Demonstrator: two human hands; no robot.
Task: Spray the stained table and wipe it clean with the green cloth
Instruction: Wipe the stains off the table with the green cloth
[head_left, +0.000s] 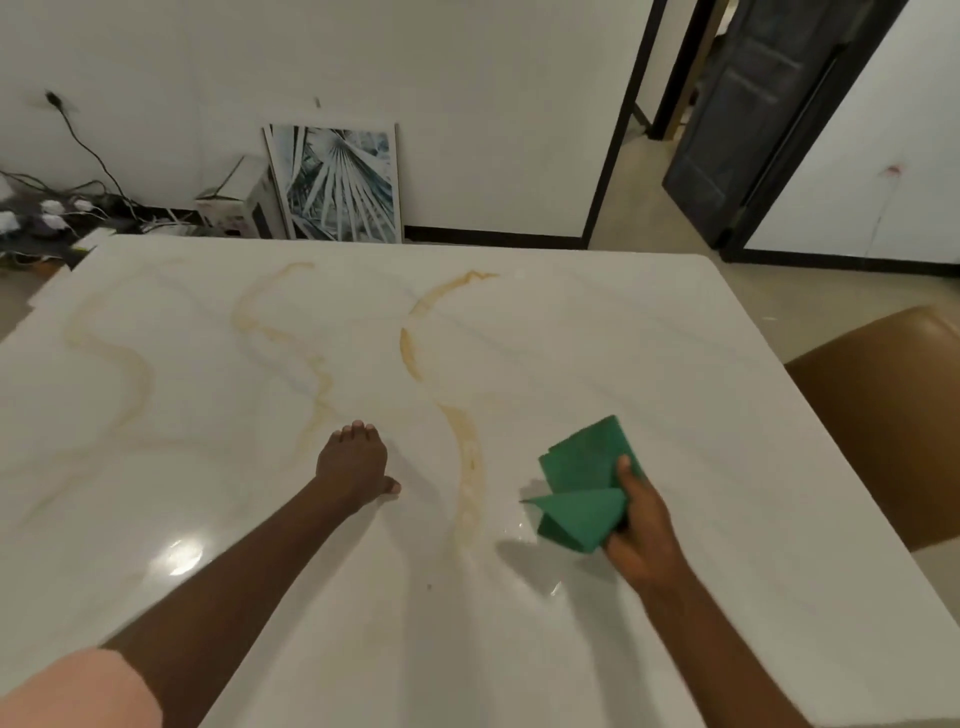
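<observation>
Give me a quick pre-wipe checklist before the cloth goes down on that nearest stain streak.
1. Green cloth gripped by right hand: ok.
2. Cloth flat on the table: not ok, it is bunched and lifted.
3. Left hand off the wipe path: ok, it rests left of the nearest stain streak.
4. Streak sprayed wet: cannot tell; only glare shows.
5. Spray bottle within reach: cannot tell, none in view.

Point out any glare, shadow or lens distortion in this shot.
Head view: glare patches on the glossy table, one near the left forearm and a smaller one beside the green cloth; soft shadows under the left hand and right hand; the wide-angle lens bows the table edges and tilts the door frame.
</observation>
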